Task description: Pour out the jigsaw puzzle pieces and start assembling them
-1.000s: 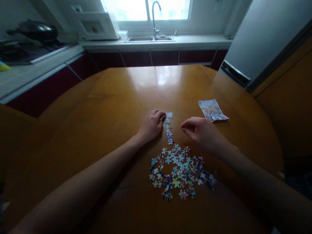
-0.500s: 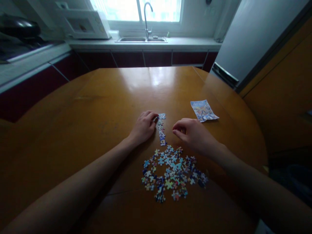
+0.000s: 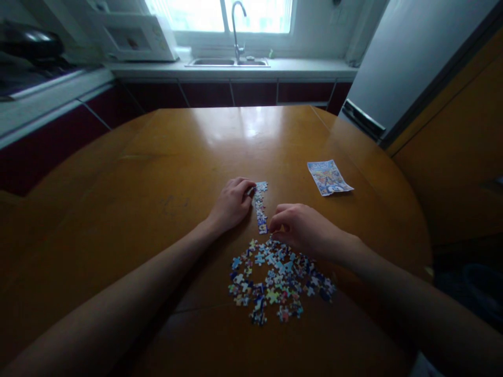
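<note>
A narrow joined strip of jigsaw puzzle [image 3: 261, 208] lies lengthwise on the table. My left hand [image 3: 232, 203] rests at its far left side, fingers bent and the index fingertip pressing on the strip's upper edge. My right hand [image 3: 301, 225] is closed in a pinch beside the strip's near end, over the far edge of a loose heap of jigsaw pieces [image 3: 281, 267]. Whatever lies between its fingertips is too small to make out. The heap, mostly light blue, white and dark blue, spreads nearer to me than the strip.
A creased printed picture sheet [image 3: 329, 178] lies to the right on the wooden table [image 3: 157, 173]. Beyond the table stand a counter with a sink [image 3: 214, 63] and tap [image 3: 237, 36], a white microwave [image 3: 135, 39] at left, and a fridge [image 3: 416, 57] at right.
My right hand has come nearer to me and slightly left, from beside the strip's middle to the far edge of the heap. My left hand and the strip stay put.
</note>
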`<action>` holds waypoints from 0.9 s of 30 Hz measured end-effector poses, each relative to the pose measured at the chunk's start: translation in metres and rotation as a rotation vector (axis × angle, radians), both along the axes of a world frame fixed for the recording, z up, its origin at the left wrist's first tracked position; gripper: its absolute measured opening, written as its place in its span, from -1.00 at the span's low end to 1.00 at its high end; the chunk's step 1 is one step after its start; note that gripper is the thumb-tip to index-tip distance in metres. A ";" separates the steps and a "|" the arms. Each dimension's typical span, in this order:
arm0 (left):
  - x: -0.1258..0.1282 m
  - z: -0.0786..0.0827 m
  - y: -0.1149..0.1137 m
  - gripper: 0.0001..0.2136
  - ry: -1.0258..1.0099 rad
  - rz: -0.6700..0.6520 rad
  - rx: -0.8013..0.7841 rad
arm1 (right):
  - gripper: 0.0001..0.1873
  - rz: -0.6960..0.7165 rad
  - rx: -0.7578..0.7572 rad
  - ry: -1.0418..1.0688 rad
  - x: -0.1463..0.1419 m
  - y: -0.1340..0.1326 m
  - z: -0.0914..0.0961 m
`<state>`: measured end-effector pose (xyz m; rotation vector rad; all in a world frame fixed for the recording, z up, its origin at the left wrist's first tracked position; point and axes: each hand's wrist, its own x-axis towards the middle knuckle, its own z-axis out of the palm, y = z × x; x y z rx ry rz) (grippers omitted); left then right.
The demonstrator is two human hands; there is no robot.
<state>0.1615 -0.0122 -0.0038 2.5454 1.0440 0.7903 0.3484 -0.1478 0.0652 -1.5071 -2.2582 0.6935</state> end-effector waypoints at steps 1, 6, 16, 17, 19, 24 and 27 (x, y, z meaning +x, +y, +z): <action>0.000 0.000 0.000 -0.76 -0.002 0.001 0.002 | -0.90 0.045 -0.024 0.004 -0.002 -0.002 0.002; 0.000 -0.001 -0.001 -0.75 -0.014 0.000 -0.005 | -0.93 0.275 -0.110 0.009 -0.010 -0.012 0.009; 0.001 0.002 -0.004 -0.74 -0.007 0.005 -0.004 | -0.86 0.421 -0.087 -0.199 -0.026 -0.028 0.003; 0.001 0.002 -0.004 -0.74 -0.004 0.004 -0.001 | -0.85 0.426 -0.075 -0.220 -0.028 -0.028 0.002; 0.001 0.001 -0.003 -0.74 0.001 0.004 0.002 | -0.84 0.443 -0.052 -0.252 -0.030 -0.029 0.001; 0.000 -0.001 -0.002 -0.77 -0.011 0.001 0.015 | -0.86 0.460 0.023 -0.279 -0.033 -0.033 0.001; 0.001 -0.002 -0.002 -0.78 -0.018 0.000 0.019 | -0.89 0.455 0.033 -0.282 -0.034 -0.035 -0.002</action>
